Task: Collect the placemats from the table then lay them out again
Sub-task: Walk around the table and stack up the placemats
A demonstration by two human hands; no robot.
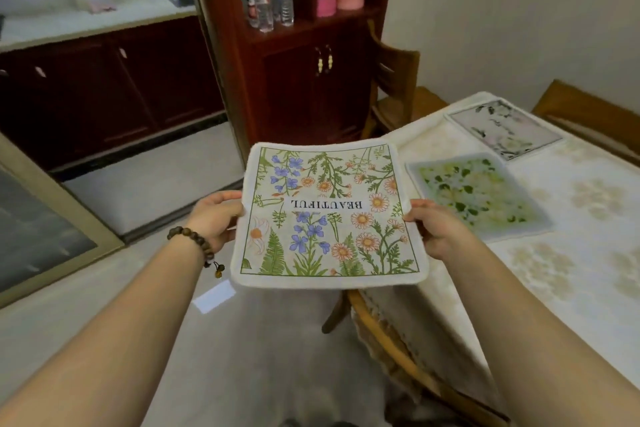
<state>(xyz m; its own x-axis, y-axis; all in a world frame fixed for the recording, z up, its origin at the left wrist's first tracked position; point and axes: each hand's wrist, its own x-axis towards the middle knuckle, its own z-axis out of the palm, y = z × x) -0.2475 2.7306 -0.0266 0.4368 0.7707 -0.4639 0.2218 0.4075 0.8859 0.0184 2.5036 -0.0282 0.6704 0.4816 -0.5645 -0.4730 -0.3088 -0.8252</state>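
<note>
Both hands hold one placemat (327, 215) up in the air, off the near left edge of the table (571, 281) and over the floor. The left hand (214, 218) grips the mat's left edge and the right hand (438, 227) grips its right edge; on each hand the fingers are clamped on the cloth, thumb on top and the rest underneath.

The mat is a squarish piece of cream fabric with rounded corners and a plain pale border. Inside a thin green line it carries a print of blue flowers, orange-and-white daisies, green ferns and leafy stems. The word BEAUTIFUL runs across the middle, upside down from this view. The cloth lies nearly flat between the hands.

Two more mats lie flat on the pale patterned tablecloth: a green leafy placemat (479, 196) just beyond the right hand, and a grey floral placemat (504, 128) farther back, near the far corner. A beaded bracelet (195, 243) sits on the left wrist.
</note>
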